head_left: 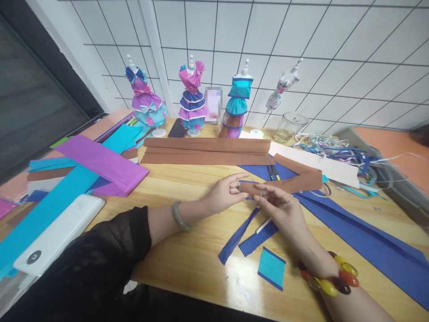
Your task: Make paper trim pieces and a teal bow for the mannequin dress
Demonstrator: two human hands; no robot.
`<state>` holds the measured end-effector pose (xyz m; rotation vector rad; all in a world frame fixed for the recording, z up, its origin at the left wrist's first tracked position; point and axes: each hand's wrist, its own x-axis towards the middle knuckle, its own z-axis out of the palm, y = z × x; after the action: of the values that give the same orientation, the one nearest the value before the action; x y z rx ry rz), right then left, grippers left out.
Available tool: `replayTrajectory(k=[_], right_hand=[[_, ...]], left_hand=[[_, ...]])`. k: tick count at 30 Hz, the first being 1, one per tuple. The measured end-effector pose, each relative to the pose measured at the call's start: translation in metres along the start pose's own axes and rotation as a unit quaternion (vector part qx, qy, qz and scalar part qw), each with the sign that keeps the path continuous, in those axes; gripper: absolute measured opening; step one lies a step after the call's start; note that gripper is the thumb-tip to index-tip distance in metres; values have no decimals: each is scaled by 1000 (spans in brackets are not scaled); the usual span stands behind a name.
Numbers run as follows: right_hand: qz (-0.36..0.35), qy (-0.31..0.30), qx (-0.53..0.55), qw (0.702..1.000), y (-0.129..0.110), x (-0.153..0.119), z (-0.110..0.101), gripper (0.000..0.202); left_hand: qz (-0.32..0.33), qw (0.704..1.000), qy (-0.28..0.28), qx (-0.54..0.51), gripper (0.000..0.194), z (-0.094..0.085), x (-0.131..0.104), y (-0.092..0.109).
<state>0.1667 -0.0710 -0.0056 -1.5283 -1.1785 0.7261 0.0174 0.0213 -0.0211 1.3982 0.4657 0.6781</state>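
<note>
Head: left hand near right hand

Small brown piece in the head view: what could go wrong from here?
Pinched near its ends by the left hand and right hand, the small brown piece might slip or crease. The bead bracelet could brush the loose turquoise square aside. If knocked, the glass of liquid might wet the ribbon tangle.
</note>
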Motion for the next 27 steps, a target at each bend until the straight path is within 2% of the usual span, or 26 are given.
replayTrajectory(k=[6,10,15,27], right_hand=[[10,-5,38,999,-3,1,1,45],[8,-10,27,1000,-3,0,0,35],[19,-6,11,1000,-5,-1,-2,19],[34,2,25,999,-8,-1,0,23]], left_hand=[[10,998,-25,-59,53,1,1,0],[12,997,-37,-69,53,2,0,-1],[5,999,-42,-3,45,0,-1,-1],[-4,989,-21,146,41,-2,-3,9]])
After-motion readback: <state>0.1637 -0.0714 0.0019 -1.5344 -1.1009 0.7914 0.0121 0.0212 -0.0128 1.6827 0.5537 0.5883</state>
